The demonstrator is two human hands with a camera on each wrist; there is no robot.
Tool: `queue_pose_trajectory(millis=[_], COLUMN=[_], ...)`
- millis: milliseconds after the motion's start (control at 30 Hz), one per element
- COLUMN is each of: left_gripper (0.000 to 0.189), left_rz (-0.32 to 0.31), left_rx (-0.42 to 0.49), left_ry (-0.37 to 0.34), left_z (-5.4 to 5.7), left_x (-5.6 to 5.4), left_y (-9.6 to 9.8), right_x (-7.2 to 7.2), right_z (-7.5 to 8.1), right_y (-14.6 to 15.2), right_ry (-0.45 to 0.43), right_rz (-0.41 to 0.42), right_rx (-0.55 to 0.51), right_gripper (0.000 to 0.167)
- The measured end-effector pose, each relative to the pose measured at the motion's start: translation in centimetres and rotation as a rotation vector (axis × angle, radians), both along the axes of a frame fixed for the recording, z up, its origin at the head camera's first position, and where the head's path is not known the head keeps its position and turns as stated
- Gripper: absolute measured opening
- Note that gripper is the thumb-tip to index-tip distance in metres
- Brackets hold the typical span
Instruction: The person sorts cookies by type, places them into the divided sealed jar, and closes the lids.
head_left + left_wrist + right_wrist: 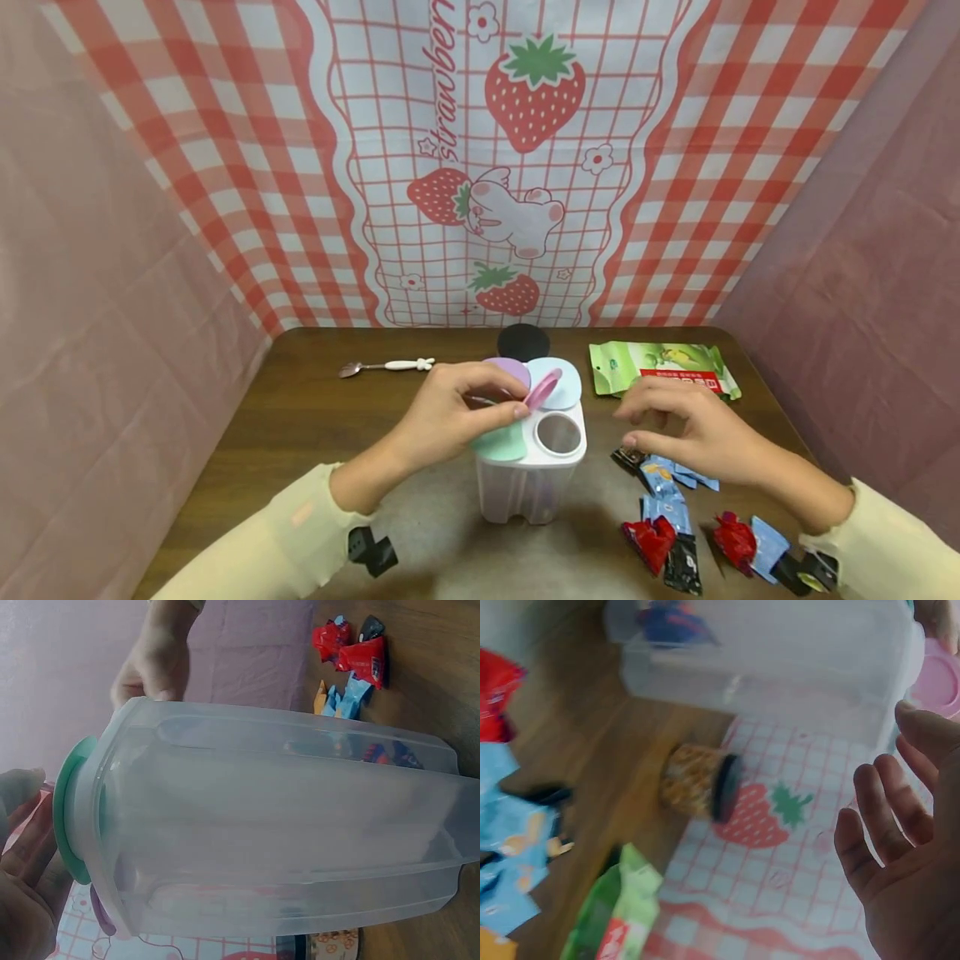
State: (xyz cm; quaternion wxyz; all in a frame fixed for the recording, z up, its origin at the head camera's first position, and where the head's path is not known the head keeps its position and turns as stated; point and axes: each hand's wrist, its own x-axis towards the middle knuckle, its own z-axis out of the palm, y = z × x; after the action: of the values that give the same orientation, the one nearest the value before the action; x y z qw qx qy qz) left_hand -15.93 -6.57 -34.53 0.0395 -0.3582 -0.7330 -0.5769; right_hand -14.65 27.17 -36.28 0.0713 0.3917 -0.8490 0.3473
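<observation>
A spoon [386, 365] lies at the far left. Next comes the left hand [442, 408], its thumb and fingers pinching a pink lid [543, 390], which is tilted over the top of the clear container [528, 493]. Mint [504, 446], purple [510, 368] and blue lids [557, 383] sit on that top; the near right opening [558, 434] is uncovered. The step in hand looks like working the lid at this opening — whether coming off or going on, I cannot tell. A dark blue and red packet [673, 624] shows through the wall. To the right, the right hand [693, 425] hovers with fingers loosely bent, grasping nothing, above small wrapped packets [663, 487] and near a green bag [611, 367]. The next move seems to call for a steady left pinch — lid clear of the opening for filling, or levelled to close it.
</observation>
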Motion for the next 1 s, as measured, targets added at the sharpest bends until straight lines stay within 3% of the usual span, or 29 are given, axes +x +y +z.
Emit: queue_pose_trajectory(millis=[367,633,867,1000], left_gripper=[0.013,0.012,0.013,0.012], left_rz=[0.0,-0.001,-0.003,-0.003], left_rx=[-0.001,0.005,0.008,0.013], left_ry=[-0.009,-0.006,-0.003,-0.005], left_z=[0.0,0.0,0.0,0.0], left_x=[0.1,0.1,0.1,0.1], left_y=[0.0,0.0,0.0,0.0], right_x=[2.2,4.2,5.0,5.1], right_z=[-5.8,-9.8,-11.8,-12.3], right_y=[3.7,5.0,5.5,5.5], right_ry=[-0.049,-0.166,-0.23,-0.178], right_rz=[-0.021,-0.035,-0.011,-0.031], right_rx=[0.042,0.02,0.044,0.117], right_gripper=[0.034,0.035,0.032,0.034])
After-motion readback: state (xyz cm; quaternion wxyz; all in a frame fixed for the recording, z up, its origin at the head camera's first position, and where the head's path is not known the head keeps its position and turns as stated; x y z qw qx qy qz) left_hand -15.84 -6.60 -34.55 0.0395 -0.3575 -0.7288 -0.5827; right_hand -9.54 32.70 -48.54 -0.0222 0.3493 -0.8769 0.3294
